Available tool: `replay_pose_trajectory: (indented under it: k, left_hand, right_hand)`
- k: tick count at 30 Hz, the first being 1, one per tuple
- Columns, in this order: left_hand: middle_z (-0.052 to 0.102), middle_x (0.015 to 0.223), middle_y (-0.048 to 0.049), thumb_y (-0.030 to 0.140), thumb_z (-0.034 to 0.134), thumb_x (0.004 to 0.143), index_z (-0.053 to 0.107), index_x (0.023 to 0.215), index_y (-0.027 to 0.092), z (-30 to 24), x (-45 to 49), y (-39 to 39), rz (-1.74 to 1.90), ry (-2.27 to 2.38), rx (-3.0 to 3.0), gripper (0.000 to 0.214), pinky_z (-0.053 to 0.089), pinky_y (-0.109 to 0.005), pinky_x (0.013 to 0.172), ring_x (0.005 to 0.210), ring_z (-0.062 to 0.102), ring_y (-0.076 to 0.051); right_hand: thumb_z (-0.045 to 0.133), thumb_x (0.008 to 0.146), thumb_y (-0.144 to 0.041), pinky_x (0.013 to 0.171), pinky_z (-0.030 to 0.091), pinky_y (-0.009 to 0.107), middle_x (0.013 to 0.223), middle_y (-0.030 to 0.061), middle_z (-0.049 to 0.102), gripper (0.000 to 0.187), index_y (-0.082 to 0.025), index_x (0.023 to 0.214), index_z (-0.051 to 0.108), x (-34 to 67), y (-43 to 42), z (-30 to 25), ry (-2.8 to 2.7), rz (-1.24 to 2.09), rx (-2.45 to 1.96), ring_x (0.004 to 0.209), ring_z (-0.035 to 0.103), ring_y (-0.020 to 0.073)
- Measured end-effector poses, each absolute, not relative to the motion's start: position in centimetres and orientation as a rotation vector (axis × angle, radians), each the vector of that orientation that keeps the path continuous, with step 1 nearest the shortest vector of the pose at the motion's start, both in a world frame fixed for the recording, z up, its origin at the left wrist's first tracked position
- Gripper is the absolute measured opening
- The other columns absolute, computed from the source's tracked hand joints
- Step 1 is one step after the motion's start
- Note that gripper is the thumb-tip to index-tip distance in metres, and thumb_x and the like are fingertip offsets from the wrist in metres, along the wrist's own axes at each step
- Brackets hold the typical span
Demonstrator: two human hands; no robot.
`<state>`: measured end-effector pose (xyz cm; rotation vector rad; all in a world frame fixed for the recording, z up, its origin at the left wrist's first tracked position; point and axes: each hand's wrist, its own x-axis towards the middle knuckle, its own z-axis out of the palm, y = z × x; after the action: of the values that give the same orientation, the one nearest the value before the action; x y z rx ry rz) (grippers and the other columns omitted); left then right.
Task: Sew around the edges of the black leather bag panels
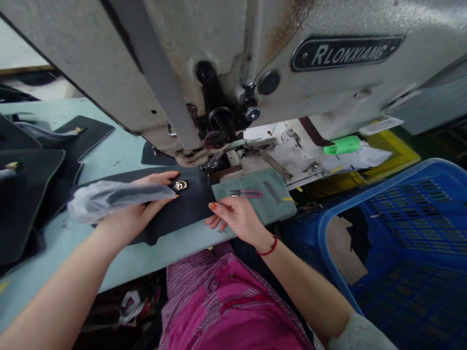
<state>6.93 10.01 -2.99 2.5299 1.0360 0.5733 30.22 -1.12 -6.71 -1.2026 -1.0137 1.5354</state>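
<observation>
A black leather-like panel lies on the pale green table, its right edge by the sewing machine's presser area. On the panel is a gold metal clasp. My left hand rests flat on the panel with fingers stretched toward the clasp. Clear plastic film covers part of that hand. My right hand is at the panel's right front corner, thumb on the edge and fingers curled below. Pink-handled thread snips lie just beyond it.
More black panels with gold clasps and plastic film are stacked at the left. A blue plastic basket with scraps stands at the right. Behind it is a yellow crate. A green tube sits on the machine's base.
</observation>
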Motion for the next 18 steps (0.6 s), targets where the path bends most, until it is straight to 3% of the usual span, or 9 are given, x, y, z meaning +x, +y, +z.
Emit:
replay_pose_trajectory:
  k: [5, 10, 18]
  left_hand:
    - [0.07, 0.128, -0.0097, 0.034, 0.055, 0.097, 0.061, 0.106, 0.017, -4.5, 6.7, 10.2, 0.769, 0.916, 2.661, 0.021, 0.047, -0.042, 0.111, 0.12, 0.065, -0.022]
    - [0.069, 0.13, -0.0111, 0.036, 0.053, 0.098, 0.063, 0.111, 0.013, -4.1, 6.7, 10.0, 0.672, 0.881, 2.789, 0.028, 0.046, -0.043, 0.113, 0.12, 0.065, -0.022]
    - [0.073, 0.123, -0.0111, 0.045, 0.049, 0.097, 0.067, 0.1, 0.013, -3.9, 6.6, 10.7, 0.676, 0.864, 2.783, 0.037, 0.049, -0.042, 0.11, 0.113, 0.069, -0.022]
  right_hand:
    - [0.057, 0.094, -0.056, 0.06, 0.051, 0.021, 0.071, 0.0046, 0.072, 0.045, -0.016, 0.074, 0.065, 30.1, -1.3, -8.4, -1.15, 1.295, -1.3, 0.062, 0.067, 0.0126]
    - [0.058, 0.094, -0.055, 0.059, 0.051, 0.021, 0.066, 0.0037, 0.068, 0.046, -0.016, 0.069, 0.063, 30.7, -1.2, -8.1, -1.169, 1.334, -1.282, 0.059, 0.065, 0.0125]
    - [0.059, 0.091, -0.06, 0.057, 0.051, 0.021, 0.063, 0.0037, 0.067, 0.051, -0.015, 0.066, 0.063, 30.6, -1.2, -7.9, -1.109, 1.411, -1.3, 0.056, 0.062, 0.0114]
